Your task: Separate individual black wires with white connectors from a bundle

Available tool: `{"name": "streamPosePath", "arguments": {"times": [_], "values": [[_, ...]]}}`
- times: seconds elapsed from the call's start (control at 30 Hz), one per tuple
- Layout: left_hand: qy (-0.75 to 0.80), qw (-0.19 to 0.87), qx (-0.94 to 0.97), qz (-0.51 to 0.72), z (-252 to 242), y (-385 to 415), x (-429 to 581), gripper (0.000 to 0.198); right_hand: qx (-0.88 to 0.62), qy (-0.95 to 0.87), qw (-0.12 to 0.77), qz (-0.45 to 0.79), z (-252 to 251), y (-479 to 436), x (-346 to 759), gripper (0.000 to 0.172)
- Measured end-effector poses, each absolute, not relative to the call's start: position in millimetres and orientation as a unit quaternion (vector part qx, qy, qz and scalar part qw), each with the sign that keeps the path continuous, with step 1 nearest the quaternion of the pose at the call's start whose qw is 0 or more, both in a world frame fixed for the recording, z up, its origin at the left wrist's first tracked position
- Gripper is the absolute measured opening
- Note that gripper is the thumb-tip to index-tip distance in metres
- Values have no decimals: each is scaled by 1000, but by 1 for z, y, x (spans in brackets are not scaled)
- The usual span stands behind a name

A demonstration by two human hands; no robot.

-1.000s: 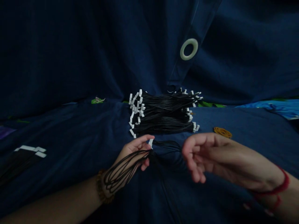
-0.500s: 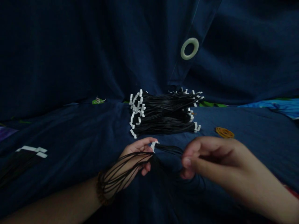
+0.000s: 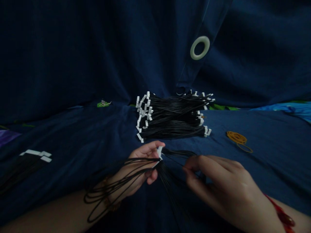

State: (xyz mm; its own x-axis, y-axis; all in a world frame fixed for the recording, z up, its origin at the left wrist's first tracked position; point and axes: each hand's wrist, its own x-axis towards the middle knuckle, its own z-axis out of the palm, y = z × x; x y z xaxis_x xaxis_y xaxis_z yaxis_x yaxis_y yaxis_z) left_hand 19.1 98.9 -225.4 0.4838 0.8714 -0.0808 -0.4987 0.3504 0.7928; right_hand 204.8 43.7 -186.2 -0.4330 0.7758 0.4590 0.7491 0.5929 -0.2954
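Note:
My left hand point(image 3: 143, 165) grips a loose bunch of thin black wires point(image 3: 177, 153) near their white connectors point(image 3: 159, 151). Long loops of the wire hang across my left wrist. My right hand point(image 3: 213, 181) is just right of the left, its fingertips pinched together on thin black wire strands. Behind both hands, a large stacked bundle of black wires point(image 3: 173, 118) with white connectors at both ends lies on dark blue cloth point(image 3: 73, 136).
A small pile of black wires with white connectors point(image 3: 31, 161) lies at the left. A coil of yellow-orange rubber bands point(image 3: 236, 138) sits at the right. Behind rises dark blue sheeting with a pale ring grommet point(image 3: 200, 48). Light blue fabric point(image 3: 284, 110) lies far right.
My right hand has moved down and left, closing onto the wires. The wire loops at my left wrist have swung lower and wider. The view has shifted slightly.

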Motion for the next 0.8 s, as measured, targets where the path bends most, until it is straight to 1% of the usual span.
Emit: {"name": "streamPosePath", "arguments": {"times": [0.43,0.6,0.67,0.8], "values": [[254,788,356,433,-226,99,18,30,-447,-849,282,7,-188,44,206,4],[254,786,366,428,-228,101,20,30,-399,-861,303,-85,-191,43,206,5],[272,779,368,429,-228,101,21,30,-387,-867,296,-103,-193,42,207,6],[288,778,360,427,-226,100,21,29,-388,-879,265,-87,-195,42,207,9]]}}
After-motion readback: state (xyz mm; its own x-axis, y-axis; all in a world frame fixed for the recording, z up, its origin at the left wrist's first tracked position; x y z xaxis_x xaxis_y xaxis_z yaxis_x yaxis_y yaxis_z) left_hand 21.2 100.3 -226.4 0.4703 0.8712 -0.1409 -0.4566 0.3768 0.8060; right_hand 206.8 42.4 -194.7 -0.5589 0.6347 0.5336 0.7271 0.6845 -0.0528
